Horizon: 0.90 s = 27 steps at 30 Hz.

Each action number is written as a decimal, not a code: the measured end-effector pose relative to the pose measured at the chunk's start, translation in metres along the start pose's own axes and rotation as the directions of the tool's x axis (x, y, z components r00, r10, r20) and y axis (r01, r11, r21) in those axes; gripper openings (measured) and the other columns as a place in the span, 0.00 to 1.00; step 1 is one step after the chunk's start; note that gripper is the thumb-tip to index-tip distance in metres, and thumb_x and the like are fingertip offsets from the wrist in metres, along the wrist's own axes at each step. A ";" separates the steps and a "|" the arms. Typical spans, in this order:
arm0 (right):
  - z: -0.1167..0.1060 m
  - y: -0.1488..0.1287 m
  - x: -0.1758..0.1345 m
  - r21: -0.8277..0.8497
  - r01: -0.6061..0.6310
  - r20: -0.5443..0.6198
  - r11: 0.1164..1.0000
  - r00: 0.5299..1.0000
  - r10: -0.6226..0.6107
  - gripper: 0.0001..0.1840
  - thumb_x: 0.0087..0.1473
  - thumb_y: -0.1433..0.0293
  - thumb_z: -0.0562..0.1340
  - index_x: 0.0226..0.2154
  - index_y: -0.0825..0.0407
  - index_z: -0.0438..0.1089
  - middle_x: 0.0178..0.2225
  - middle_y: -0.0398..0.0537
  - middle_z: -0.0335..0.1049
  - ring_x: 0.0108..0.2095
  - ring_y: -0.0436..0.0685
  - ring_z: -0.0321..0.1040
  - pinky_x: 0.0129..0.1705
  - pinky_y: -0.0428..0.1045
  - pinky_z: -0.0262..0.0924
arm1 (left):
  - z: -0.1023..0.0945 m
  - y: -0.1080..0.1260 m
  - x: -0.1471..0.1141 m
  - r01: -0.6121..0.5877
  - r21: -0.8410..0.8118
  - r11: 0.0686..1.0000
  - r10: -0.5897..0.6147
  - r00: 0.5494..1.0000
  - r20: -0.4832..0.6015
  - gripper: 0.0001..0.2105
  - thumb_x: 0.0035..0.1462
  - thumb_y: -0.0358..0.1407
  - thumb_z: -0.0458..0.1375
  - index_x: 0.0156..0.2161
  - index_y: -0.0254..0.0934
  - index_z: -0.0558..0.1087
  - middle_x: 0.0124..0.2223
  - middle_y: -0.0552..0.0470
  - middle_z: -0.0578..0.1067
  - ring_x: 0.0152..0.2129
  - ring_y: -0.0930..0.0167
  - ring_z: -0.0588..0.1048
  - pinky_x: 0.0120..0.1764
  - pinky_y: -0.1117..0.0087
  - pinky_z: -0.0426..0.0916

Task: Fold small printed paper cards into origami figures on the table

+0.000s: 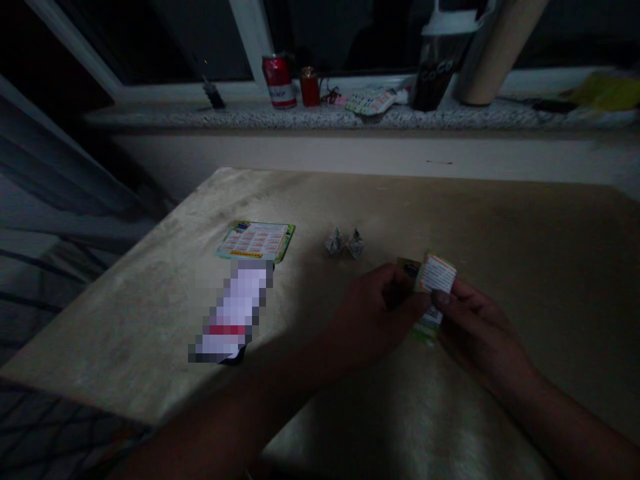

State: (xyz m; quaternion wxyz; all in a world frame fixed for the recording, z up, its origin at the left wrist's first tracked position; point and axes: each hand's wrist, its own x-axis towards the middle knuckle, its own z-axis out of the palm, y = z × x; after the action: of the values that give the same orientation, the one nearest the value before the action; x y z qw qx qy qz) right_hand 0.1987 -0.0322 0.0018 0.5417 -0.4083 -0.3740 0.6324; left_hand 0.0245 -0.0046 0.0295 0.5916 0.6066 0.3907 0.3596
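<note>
Both my hands are closed on one folded piece of printed paper [436, 272], white with green and orange edges, held over the right half of the table. My left hand [377, 307] pinches its left side, thumb and fingertips close to the middle. From the right, my right hand [483, 327] grips it with the thumb on its face. Part of the sheet is hidden behind my fingers. Just beyond my left hand, two small folded paper shapes [345, 244] stand side by side. A stack of printed calendar sheets [257, 241] lies farther left.
A phone [235, 310] with a lit, blurred screen lies left on the table [150, 320]. Along the windowsill [240, 120] stand a red can [279, 81], a small red jar [309, 87], a crumpled printed packet [371, 101], a lidded cup [437, 63] and a beige cylinder [500, 53].
</note>
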 end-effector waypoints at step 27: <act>-0.023 0.009 -0.006 -0.113 -0.118 -0.033 0.987 0.993 0.115 0.09 0.58 0.64 0.69 0.42 0.46 0.79 0.40 0.48 0.82 0.38 0.58 0.80 0.41 0.51 0.74 | -0.005 -0.038 -0.001 0.194 -0.266 0.944 -0.228 0.968 -0.104 0.09 0.53 0.39 0.69 0.36 0.35 0.79 0.34 0.50 0.82 0.30 0.71 0.79 0.35 0.73 0.75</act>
State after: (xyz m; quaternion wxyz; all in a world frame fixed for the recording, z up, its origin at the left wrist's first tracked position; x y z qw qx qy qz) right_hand 0.2169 -0.0390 -0.0147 0.4845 -0.4681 -0.3780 0.6350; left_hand 0.0183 -0.0036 -0.0080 0.6723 0.4549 0.4428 0.3807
